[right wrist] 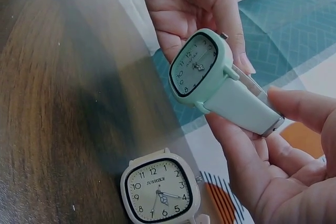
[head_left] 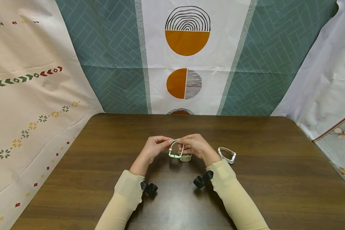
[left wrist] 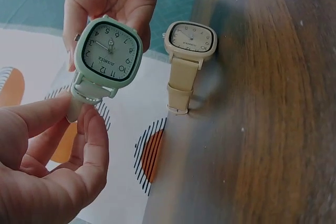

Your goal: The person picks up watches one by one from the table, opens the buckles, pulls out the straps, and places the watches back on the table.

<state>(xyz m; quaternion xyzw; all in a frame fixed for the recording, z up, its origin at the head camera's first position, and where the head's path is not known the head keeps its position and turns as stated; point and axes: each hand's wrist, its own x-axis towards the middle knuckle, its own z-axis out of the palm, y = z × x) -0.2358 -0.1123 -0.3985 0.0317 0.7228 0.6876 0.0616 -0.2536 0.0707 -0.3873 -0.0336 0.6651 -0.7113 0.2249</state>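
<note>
Left hand (head_left: 154,147) and right hand (head_left: 197,146) pinch the mint watch (left wrist: 109,53) by its strap (right wrist: 239,106); the beige watch (left wrist: 190,40) near it seems untouched.

Room's evenly bright from here; pale glare on the tabletop (head_left: 173,204), soft shadows; wrist views dimmer, hazy.

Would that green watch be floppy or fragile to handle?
The green watch will probably flex at its strap, which curves round where the left hand and right hand pinch it. Its case looks thick and likely rigid. The broad dial faces outward, so a knock might scratch it.
</note>
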